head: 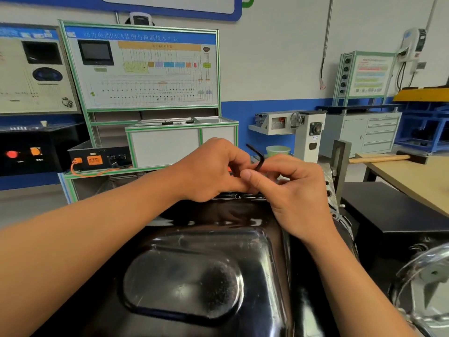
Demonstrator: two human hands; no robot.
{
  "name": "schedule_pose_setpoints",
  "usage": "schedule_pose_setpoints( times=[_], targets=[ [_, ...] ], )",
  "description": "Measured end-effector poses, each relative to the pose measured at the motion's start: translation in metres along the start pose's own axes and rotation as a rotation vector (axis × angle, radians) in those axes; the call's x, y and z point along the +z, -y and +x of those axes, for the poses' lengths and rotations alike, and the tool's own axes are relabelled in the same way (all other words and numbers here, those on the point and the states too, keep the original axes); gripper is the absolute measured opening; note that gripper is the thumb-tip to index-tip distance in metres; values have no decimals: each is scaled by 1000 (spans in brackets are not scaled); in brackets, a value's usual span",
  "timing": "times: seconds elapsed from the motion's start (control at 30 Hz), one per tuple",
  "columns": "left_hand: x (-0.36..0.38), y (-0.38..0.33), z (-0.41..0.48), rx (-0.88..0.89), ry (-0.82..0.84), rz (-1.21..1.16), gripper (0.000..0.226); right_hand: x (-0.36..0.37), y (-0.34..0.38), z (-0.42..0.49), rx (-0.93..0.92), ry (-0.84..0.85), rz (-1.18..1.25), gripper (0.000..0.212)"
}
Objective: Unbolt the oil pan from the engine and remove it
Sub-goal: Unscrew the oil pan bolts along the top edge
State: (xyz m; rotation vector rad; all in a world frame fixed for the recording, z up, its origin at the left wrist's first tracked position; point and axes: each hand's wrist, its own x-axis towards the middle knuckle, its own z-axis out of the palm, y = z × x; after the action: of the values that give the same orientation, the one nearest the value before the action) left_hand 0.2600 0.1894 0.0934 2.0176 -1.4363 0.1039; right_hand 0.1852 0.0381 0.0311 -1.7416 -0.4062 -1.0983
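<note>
Oil pan sits on the engine, sump upward, filling the foreground directly below you. No gap shows along its far flange, so I judge it not yet freed. Your left hand and right hand meet at that far edge, beyond the dished centre. Your right fingers are curled round the shaft of the hex key, whose short arm stands up and away from you. Your left fingers are curled tight at the same spot; whether they pinch the key or a bolt is hidden. Finding: unbolting is under way at the far flange. The number of bolts already out cannot be confirmed. Remaining: the other fasteners, then lifting the pan clear.
</note>
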Motion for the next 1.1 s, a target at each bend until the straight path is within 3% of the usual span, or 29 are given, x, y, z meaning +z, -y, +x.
schedule_pose_setpoints(
  times=[0.13,0.27,0.4,0.53,0.63,0.9,1.03,1.1],
  targets=[
    [2,0,0,-4,-24,-18,29,0,0,0,-6,-32,23,10],
    [-7,2,-4,-39,83,-82,14,-4,2,1,-85,85,-95,13],
    [-9,5,-7,-59,92,-74,18,-8,2,1,-113,178,-174,15],
    [-5,2,-5,-60,46,-52,5,-5,1,-2,-46,84,-71,7],
    [-4,3,-4,-52,8,-44,19,0,2,-2,-6,6,28,3],
    [-7,5,-6,-55,70,-76,18,-4,5,1,-115,117,-153,11],
    [-5,4,-5,-58,3,-70,21,-4,3,1,-108,114,-137,12],
    [-4,3,-4,-58,-12,-44,8,-3,2,1,-93,74,-105,7]
  ],
)
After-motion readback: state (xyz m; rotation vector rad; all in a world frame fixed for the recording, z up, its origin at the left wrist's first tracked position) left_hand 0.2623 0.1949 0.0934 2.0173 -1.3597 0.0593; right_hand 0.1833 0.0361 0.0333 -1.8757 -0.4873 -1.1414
